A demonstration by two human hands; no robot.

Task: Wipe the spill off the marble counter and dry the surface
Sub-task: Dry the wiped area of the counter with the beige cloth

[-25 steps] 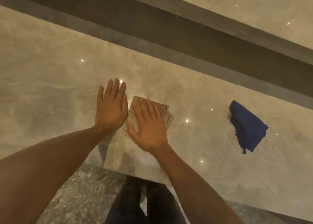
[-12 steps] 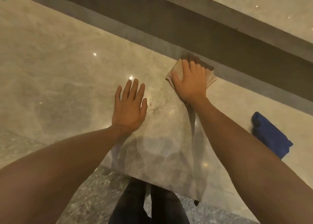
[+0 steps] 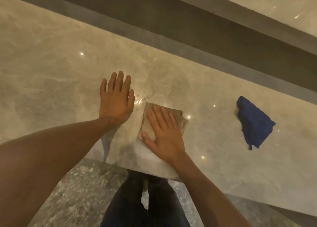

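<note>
we see the right hand (image 3: 163,134) pressed flat, fingers spread, on a folded beige cloth (image 3: 151,122) near the front edge of the marble desk (image 3: 51,68); most of the cloth is hidden beneath it. the left hand (image 3: 115,100) lies open and flat just beside, gripping nothing. faint wet specks (image 3: 139,98) glint between them, and a crumpled blue cloth (image 3: 253,123) lies well apart on the right.

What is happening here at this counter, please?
A person is wiping a marble counter. The right hand presses flat on a folded beige cloth near the counter's front edge. The left hand lies flat on the bare marble beside it. Small wet spots glisten between the left hand and the cloth. A crumpled blue cloth lies untouched to the right.
</note>
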